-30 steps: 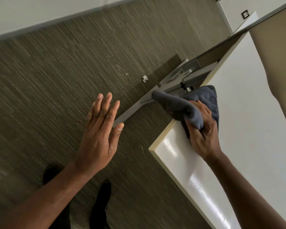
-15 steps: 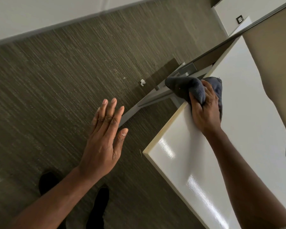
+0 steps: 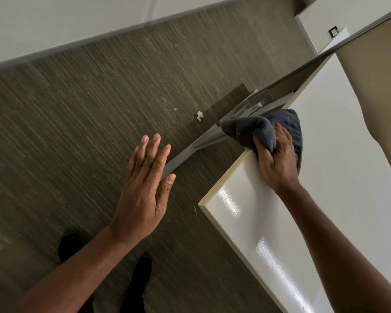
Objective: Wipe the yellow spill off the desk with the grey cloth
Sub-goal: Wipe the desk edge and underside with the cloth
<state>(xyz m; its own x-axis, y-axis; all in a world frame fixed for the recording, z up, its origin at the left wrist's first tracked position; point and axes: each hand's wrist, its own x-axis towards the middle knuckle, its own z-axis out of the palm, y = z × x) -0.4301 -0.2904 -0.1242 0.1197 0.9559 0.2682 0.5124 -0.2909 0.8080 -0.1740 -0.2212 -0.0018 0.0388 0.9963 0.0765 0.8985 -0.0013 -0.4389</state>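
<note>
My right hand is closed on the grey cloth and presses it onto the white desk at its left edge. Part of the cloth hangs past the edge over the floor. My left hand hovers flat with fingers together, off the desk and above the carpet, holding nothing. No yellow spill shows on the bare desk surface; anything under the cloth is hidden.
The desk's near corner points toward my left hand. A grey metal desk leg and foot run along the brown carpet below the edge. A small white scrap lies on the carpet. A beige partition panel borders the desk's far side. My shoes stand below.
My right hand slid the cloth along the desk's left edge, away from the near corner, then stayed about there. The left hand kept hovering flat beside the desk.
</note>
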